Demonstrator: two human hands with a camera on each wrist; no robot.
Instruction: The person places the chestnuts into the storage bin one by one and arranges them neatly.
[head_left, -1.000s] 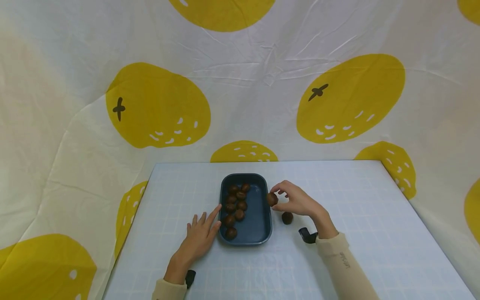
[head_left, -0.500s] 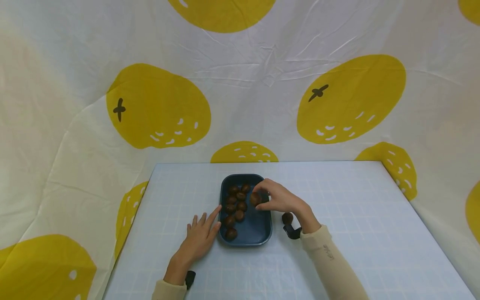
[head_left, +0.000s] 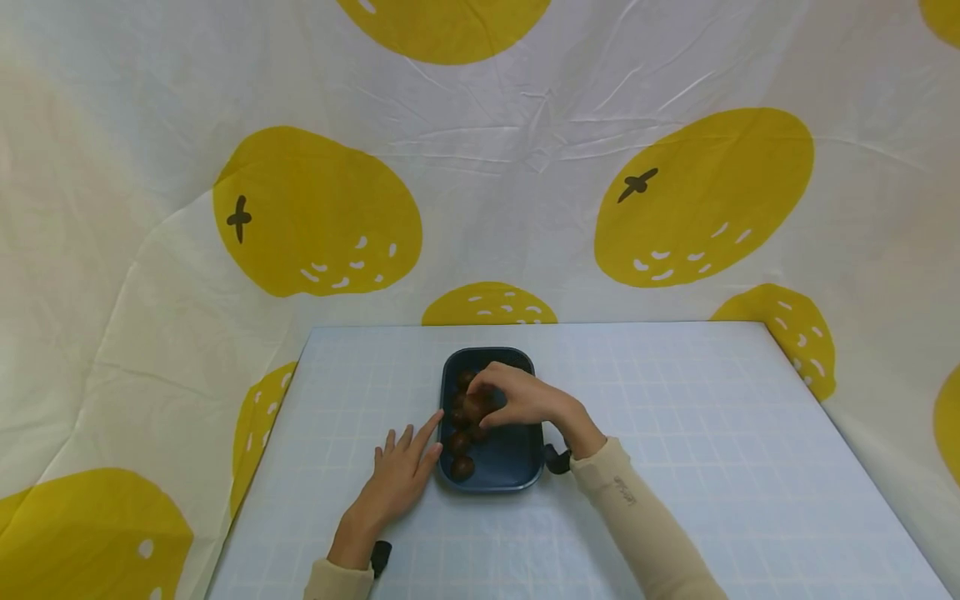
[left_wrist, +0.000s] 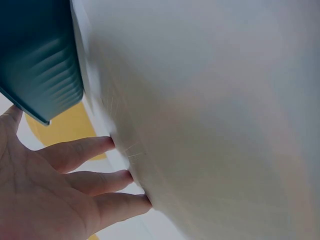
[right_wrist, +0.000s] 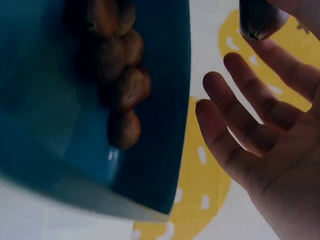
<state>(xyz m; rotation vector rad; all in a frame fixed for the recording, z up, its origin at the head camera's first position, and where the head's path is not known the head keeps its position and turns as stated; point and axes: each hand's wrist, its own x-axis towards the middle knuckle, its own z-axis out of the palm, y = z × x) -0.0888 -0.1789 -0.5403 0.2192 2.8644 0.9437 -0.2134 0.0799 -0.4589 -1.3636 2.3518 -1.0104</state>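
A dark blue tray (head_left: 517, 467) stands on the table with several brown chestnuts (head_left: 462, 467) in its left half. Over the tray, my right hand (head_left: 528, 400) pinches one chestnut (right_wrist: 262, 21) between thumb and index finger. The other fingers of that hand stay spread in the right wrist view. My left hand (head_left: 397, 479) lies at the tray's left side with its fingers stretched out. Its index fingertip and thumb touch the tray's edge, and the other fingertips (left_wrist: 142, 202) rest on the tabletop. Part of the chestnut row is hidden behind my right hand.
The table (head_left: 712, 433) has a pale checked cover. A white cloth (head_left: 510, 208) printed with yellow fruit hangs behind it and at the sides. A black wrist mount (head_left: 557, 460) sits under my right wrist.
My right hand has carried the chestnut left, from the tray's right rim to above the row inside. The loose chestnut on the table is now hidden behind that wrist. My left hand stays put.
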